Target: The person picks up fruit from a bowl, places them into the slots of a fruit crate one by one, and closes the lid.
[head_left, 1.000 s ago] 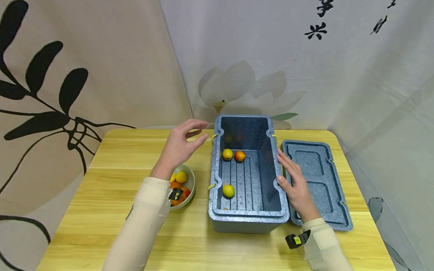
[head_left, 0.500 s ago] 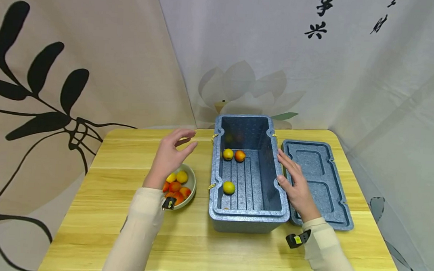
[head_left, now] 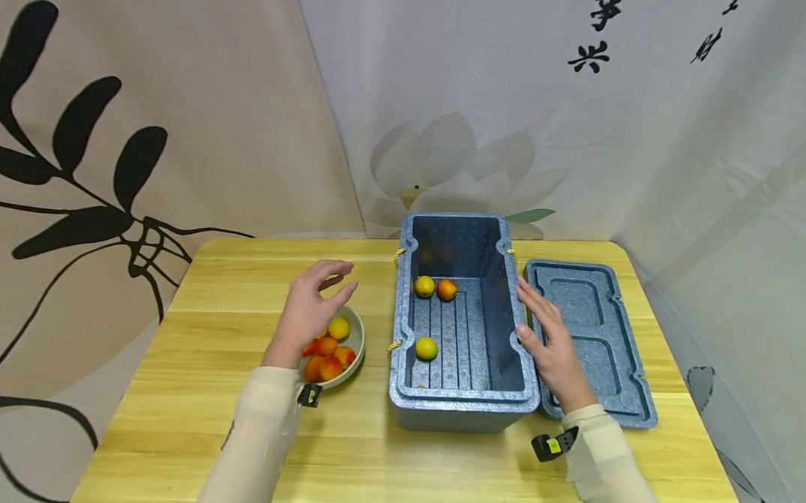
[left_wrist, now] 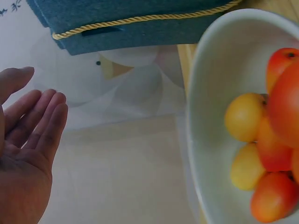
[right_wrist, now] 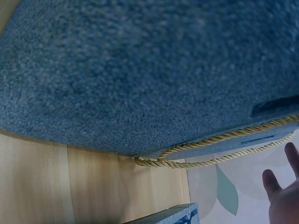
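My left hand (head_left: 310, 307) hovers over the far left part of the pale round bowl (head_left: 358, 351), holding nothing, its fingers loosely bent and thumb apart. Inside the bowl lie yellow fruits (left_wrist: 245, 116) and several red-orange fruits (left_wrist: 275, 196). My right hand (head_left: 552, 355) rests against the right rim of the blue-grey foam box (head_left: 464, 395), fingers fairly straight. On the box floor, a yellow fruit (head_left: 425, 286) and an orange-red fruit (head_left: 446, 289) sit side by side, with a yellow-green fruit (head_left: 426, 348) nearer me. An orange sliver shows by the near wall, mostly hidden.
The blue-grey box lid (head_left: 588, 342) lies on the wooden table (head_left: 187, 392), right of the box and partly under my right hand. A yellow rope (right_wrist: 233, 135) runs along the box's outer side. Printed cloth (head_left: 247, 110) hangs behind the table.
My left hand has moved left and back toward me, from beside the box's left rim to above the bowl, uncovering more fruit. My right hand stays at the rim.
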Demonstrator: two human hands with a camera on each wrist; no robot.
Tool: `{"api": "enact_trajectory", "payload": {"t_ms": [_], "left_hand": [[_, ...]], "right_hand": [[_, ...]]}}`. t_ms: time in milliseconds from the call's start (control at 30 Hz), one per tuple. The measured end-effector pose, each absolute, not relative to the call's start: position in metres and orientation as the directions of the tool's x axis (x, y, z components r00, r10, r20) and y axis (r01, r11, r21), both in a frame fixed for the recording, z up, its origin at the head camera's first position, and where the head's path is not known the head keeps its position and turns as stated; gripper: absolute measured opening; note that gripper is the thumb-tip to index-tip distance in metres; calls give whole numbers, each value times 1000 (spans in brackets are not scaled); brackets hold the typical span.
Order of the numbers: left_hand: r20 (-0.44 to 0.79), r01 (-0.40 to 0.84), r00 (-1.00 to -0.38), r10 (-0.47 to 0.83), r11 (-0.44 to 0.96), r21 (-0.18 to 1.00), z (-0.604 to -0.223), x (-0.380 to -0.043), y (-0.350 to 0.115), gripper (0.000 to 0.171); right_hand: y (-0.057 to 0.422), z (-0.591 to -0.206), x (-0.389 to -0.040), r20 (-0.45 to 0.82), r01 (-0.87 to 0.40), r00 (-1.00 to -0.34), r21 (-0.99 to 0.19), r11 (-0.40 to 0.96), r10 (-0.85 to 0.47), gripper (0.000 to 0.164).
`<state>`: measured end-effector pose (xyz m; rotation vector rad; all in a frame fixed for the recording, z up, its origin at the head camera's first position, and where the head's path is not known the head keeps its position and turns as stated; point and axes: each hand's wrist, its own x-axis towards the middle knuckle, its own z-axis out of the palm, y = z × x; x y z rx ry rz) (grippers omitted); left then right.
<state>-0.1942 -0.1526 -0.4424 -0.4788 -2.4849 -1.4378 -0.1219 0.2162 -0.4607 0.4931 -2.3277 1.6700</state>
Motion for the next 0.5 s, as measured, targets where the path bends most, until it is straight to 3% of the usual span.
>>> {"api": "enact_trajectory", "payload": {"t_ms": [500], "left_hand": [[273, 281, -958, 83, 438, 854, -479, -182, -162, 27]], "right_hand": [[216, -460, -122, 379, -400, -916, -867, 295, -131, 49]]}}
